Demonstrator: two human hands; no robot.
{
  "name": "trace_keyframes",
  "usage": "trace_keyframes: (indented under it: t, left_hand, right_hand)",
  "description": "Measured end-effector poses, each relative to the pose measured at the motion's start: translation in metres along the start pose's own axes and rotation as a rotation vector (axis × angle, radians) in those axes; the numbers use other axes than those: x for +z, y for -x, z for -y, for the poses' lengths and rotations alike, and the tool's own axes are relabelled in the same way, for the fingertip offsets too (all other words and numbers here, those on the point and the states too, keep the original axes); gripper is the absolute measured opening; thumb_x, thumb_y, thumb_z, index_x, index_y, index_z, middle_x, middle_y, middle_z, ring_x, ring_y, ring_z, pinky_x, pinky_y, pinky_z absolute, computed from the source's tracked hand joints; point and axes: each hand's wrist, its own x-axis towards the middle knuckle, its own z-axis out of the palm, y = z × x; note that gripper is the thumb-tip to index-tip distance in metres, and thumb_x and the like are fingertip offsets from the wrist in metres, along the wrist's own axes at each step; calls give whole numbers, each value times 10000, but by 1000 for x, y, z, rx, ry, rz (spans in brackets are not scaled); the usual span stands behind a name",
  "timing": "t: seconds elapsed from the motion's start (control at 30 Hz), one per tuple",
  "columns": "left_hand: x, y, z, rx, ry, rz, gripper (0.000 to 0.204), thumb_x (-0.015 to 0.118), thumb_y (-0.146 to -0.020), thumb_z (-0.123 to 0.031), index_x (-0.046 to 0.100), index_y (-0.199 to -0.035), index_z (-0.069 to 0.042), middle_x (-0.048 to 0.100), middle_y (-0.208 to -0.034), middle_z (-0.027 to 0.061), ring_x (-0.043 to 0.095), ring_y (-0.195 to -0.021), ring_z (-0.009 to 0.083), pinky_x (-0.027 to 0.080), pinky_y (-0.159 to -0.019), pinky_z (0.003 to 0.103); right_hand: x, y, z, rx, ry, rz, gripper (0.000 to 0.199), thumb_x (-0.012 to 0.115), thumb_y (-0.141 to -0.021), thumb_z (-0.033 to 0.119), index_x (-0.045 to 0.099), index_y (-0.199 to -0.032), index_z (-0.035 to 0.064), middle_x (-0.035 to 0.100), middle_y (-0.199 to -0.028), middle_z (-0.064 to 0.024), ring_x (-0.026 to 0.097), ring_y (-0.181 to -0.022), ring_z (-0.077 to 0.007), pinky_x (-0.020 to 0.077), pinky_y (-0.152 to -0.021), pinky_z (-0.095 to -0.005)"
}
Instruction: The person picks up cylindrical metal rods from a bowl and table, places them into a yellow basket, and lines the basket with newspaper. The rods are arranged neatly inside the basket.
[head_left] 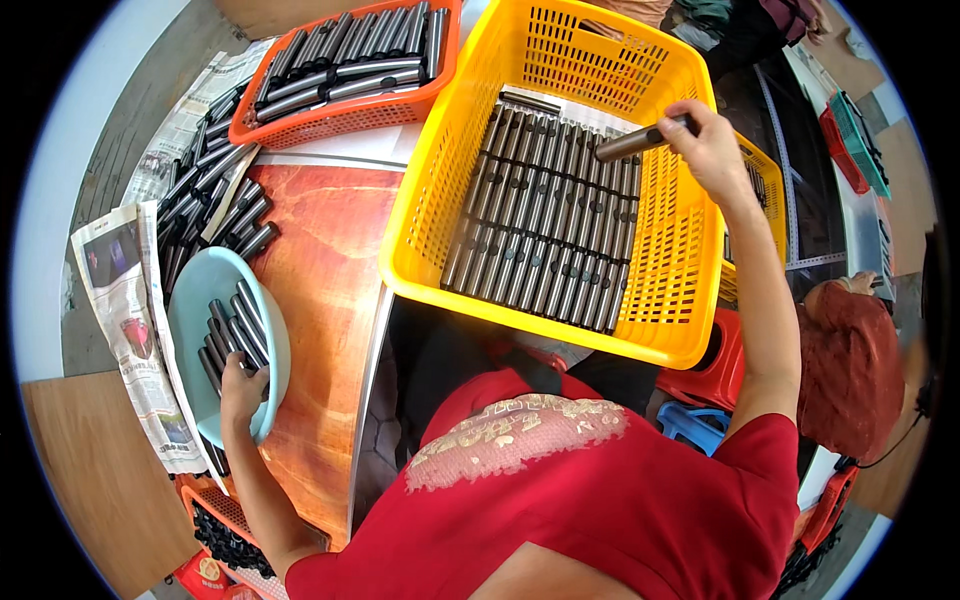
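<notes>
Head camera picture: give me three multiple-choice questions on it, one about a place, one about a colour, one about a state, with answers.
1. Where does the left hand rest?
A. on the pale blue round plastic basin of dark rods
B. inside the orange basket
C. on the newspaper

2. What colour is the large plastic basket with neat rows of dark metal rods?
A. green
B. yellow
C. white

3. What is the right hand doing?
A. lying open and empty
B. gripping the basket rim
C. holding one dark metal rod

Answers: A, its fingers touch rods in the basin; B, its walls are yellow; C, a rod sticks out of its fingers.
</notes>
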Motion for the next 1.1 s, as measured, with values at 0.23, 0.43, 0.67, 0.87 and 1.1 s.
trace_keyframes:
  t: [0.23, 0.43, 0.67, 0.87, 1.1]
  left_hand:
    - [6, -14, 23, -101, 398, -17, 477, 597, -739, 39, 386, -1166, 60, 574, -680, 106, 554, -512, 169, 408, -428, 270]
    - [-4, -12, 19, -250, 713, 3, 389, 576, -688, -5, 451, -1055, 26, 559, -665, 92, 508, -464, 151, 351, -378, 254]
    - [-17, 39, -30, -121, 1603, -50, 365, 576, -727, -95, 494, -1042, 70, 537, -810, 109, 556, -660, 205, 479, -532, 271]
    - [16, 44, -96, 334, 1703, 210, 534, 605, -714, -67, 419, -1195, 71, 467, -798, 129, 549, -593, 267, 485, -426, 339]
    - [56, 32, -170, 188, 1870, 454, 430, 547, -741, -73, 437, -1120, 96, 513, -864, 233, 523, -438, 241, 410, -337, 305]
  right_hand:
    - [40, -64, -33, 144, -7, 197, 260, 634, -822, 210, 615, -923, -28, 598, -706, -95, 553, -585, -145, 451, -543, -294]
    - [84, -117, -89, 405, -251, 74, 176, 615, -839, 131, 609, -889, -38, 571, -680, -73, 499, -510, -110, 401, -436, -245]
    - [148, -143, -153, 667, -641, -93, 110, 519, -834, 22, 570, -903, -47, 577, -740, -116, 528, -510, -158, 456, -417, -257]
    - [224, -188, -203, 740, -771, -113, 131, 509, -844, 11, 535, -970, -13, 542, -949, -130, 560, -780, -238, 546, -635, -338]
    - [297, -212, -242, 693, -383, -73, 215, 549, -810, 29, 543, -1017, -29, 594, -952, -167, 588, -824, -274, 512, -728, -398]
